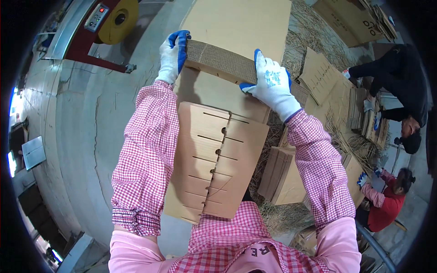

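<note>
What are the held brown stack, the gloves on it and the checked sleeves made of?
Brown stack: corrugated cardboard, matte, judging by the ribbed edges. Gloves: probably white knit, fitting snugly, with a blue palm-side coating, perhaps rubber. Checked sleeves: matte cloth, possibly cotton or a blend, as the soft wrinkles suggest.

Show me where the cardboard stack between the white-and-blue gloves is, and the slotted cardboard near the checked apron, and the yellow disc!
Cardboard stack (221,60): head view, on its long layered edge.
Slotted cardboard (241,157): head view, on its right half.
Yellow disc (112,28): head view, on its flat face.
</note>
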The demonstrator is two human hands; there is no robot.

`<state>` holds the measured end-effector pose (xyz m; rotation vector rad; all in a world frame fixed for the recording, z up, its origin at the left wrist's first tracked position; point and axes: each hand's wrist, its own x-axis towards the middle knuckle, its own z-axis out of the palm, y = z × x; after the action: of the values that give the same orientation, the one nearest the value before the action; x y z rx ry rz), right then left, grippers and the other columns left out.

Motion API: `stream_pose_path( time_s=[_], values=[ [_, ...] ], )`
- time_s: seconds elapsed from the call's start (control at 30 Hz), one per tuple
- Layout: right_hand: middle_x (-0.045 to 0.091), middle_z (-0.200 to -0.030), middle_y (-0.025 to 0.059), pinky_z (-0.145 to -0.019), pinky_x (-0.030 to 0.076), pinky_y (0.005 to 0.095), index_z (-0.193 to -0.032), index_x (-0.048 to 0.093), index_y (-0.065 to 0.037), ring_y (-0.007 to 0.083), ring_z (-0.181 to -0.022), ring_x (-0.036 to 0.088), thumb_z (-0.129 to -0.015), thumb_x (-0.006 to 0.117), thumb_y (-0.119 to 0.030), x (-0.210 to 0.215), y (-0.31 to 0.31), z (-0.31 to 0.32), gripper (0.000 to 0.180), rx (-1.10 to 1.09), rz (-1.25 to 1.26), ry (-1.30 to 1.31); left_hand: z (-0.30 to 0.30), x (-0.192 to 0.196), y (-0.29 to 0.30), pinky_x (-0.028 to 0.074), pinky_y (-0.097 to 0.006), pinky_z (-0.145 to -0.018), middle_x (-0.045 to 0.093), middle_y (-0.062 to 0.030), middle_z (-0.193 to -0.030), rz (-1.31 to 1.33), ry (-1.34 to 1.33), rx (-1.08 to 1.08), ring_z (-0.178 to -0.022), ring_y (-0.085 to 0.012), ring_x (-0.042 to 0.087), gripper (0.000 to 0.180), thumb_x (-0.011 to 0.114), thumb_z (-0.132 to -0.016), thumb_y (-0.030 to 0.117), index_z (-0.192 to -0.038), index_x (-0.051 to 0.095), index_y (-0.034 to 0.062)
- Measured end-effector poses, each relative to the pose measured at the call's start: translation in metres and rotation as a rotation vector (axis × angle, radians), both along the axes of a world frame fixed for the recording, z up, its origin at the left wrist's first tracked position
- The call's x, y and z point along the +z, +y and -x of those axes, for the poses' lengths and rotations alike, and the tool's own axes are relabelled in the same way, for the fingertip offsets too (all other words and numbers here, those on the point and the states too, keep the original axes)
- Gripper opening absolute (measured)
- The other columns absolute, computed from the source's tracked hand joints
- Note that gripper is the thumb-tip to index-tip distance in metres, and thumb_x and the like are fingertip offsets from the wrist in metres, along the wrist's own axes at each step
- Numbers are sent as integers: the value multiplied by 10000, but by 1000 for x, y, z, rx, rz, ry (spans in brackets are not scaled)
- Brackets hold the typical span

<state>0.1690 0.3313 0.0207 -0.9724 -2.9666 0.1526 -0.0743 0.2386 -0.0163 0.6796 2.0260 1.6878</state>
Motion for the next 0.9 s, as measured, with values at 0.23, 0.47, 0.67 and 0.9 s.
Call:
stream_pose_path(
  time_s=[0.23, 0.47, 0.67, 0.9],
  values=[
    [571, -1076, 181, -875, 440, 399, -1155, 503, -14, 313, -1028, 545, -667, 728, -429, 13, 9, 4, 679, 27, 128, -13, 18, 2, -9, 432, -246, -821, 601, -58, -1104, 29, 300, 61, -949, -109, 545, 393, 567, -904, 329, -1175, 562, 45],
    [576, -1058, 203, -864, 450, 414, -1071, 533, 9, 347, -991, 562, -665, 719, -418, 7, 2, -4, 618, -21, 41, 53, 22, 16, -71, 497, -271, -778, 635, -68, -1005, -161, -89, 270, -861, -144, 612, 314, 579, -903, 240, -1112, 584, 6],
    [650, -927, 165, -757, 497, 345, -972, 603, -4, 261, -817, 638, -685, 732, -386, 60, 3, -42, 495, -270, 275, 224, -26, 41, -152, 476, -299, -874, 613, -106, -1082, -114, -194, 53, -974, -189, 599, 310, 531, -930, 187, -1151, 557, -29],
    [639, -1002, 87, -845, 464, 280, -1092, 586, 58, 154, -919, 600, -821, 607, -217, 85, -108, -181, 387, -644, 1034, 796, -93, 19, -252, 433, -261, -884, 581, -99, -1127, 95, -216, -90, -1014, -154, 551, 335, 540, -919, 139, -1206, 509, -32]
  ],
)
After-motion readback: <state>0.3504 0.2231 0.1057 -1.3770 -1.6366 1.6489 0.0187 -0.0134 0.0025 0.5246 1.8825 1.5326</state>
